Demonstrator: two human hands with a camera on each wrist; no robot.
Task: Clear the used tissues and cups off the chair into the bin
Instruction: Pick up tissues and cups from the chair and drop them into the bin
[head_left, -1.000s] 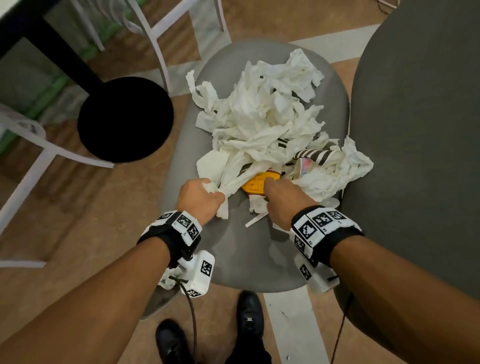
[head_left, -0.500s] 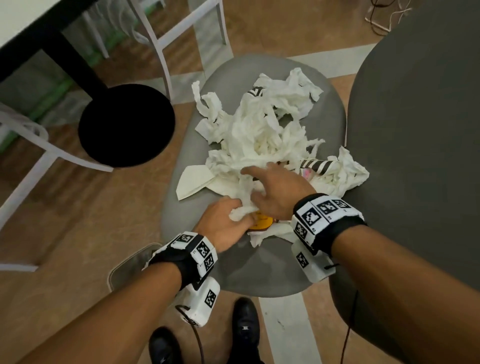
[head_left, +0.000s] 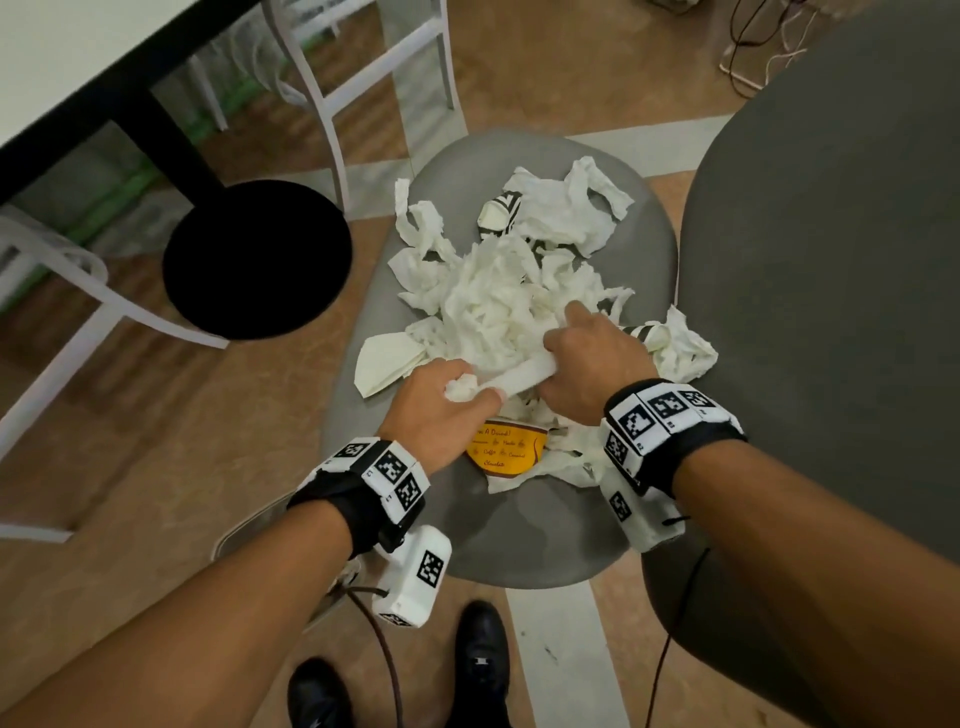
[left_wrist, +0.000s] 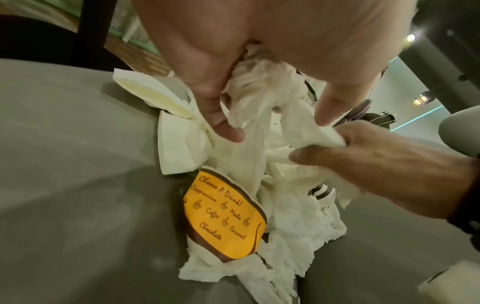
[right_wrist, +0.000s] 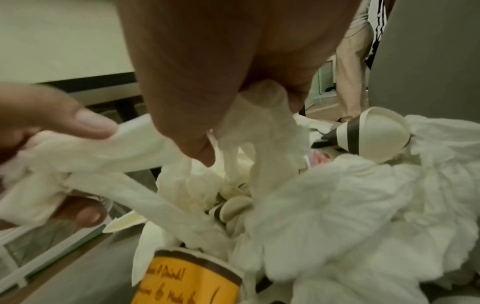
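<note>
A heap of crumpled white tissues (head_left: 498, 301) covers the grey chair seat (head_left: 519, 530). My left hand (head_left: 441, 400) grips a wad of tissue (left_wrist: 259, 96) at the heap's near edge. My right hand (head_left: 582, 358) grips more tissue (right_wrist: 259, 115), and one strip stretches between both hands. An orange paper cup (head_left: 506, 449) (left_wrist: 223, 218) (right_wrist: 187, 286) lies crushed on its side just below the hands. Striped black-and-white cups (head_left: 501, 213) (right_wrist: 374, 133) poke out of the heap at the far side and at the right. A flattened cream cup (head_left: 384, 364) lies at the left.
A bin rim (head_left: 249, 525) shows on the floor under my left forearm. A black round table base (head_left: 257, 257) and white chair legs (head_left: 332, 104) stand to the left. A large grey chair back (head_left: 831, 312) rises on the right. My shoes (head_left: 483, 654) are below the seat.
Both hands have gathered tissue from the near edge of the heap and now hold a strip stretched between them. The orange cup is now uncovered below the hands.
</note>
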